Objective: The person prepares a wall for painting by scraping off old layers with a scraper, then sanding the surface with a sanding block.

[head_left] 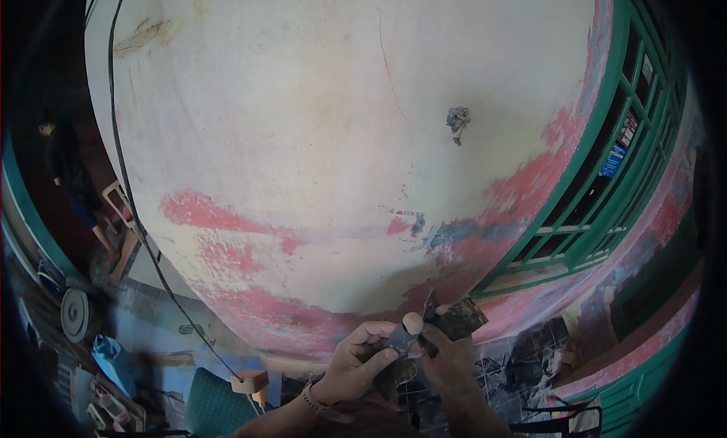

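Nearest the lens, at the bottom edge, the person's two forearms come up toward the big scraped wall (pixel 318 135), the landmark for everything else here. The left hand (pixel 362 356), a band at its wrist, has its fingers closed on a small dark grey scrap (pixel 399 339), pinched between thumb and forefinger just below the wall's lower edge. The scrap looks flat, thin and roughly square, dull grey with a worn surface (whether it is sandpaper or a flake of paint cannot be told). Touching it from the right, the right hand (pixel 447 358) is clamped on a dark scraper blade (pixel 459 317), a broad, flat, blackened piece with ragged edges that tilts up toward the wall's red band; the thumb tip meets the left hand's scrap.

Left of the wall, a person in dark clothes (pixel 67 173) stands beside a wooden stool (pixel 121 211). A thin black cable (pixel 132 203) runs down the wall's left side to a small wooden block (pixel 250 380) below it. Under the wall's lower left corner lie a round grey disc (pixel 75 314) and a blue bag (pixel 113 360).

The wall itself is pale cream, with patches of old red paint (pixel 227 233) along its lower part and a small grey chipped spot (pixel 457 120) high on its right half.

Right of the wall stands a green window frame (pixel 606 180) with dark panes.
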A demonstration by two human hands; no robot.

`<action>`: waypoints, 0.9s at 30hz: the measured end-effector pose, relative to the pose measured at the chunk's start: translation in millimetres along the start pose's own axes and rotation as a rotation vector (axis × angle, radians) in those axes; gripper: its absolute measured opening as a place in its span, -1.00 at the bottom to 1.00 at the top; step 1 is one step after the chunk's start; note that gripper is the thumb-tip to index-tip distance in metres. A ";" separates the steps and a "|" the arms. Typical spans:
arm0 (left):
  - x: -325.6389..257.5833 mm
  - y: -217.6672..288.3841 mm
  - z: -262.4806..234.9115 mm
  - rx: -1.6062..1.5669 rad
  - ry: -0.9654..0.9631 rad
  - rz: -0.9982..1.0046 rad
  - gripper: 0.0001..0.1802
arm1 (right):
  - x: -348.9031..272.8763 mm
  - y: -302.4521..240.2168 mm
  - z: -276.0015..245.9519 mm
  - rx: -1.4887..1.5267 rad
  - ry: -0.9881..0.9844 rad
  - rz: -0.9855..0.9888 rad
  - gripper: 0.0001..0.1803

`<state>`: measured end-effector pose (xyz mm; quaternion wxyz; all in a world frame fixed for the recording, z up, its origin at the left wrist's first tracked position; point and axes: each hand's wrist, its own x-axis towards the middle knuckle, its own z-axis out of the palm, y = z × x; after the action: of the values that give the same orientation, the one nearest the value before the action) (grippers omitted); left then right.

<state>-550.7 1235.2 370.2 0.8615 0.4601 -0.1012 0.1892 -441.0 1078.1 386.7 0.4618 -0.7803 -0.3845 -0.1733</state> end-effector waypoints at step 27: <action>11.9 0.1 -2.7 0.439 0.171 -0.011 -0.63 | -6.3 -9.4 19.5 1.260 0.051 0.568 -0.70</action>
<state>-539.9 1240.3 372.9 0.7473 0.6192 0.0181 0.2405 -453.8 1094.6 378.3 0.8636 -0.4293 -0.1815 0.1924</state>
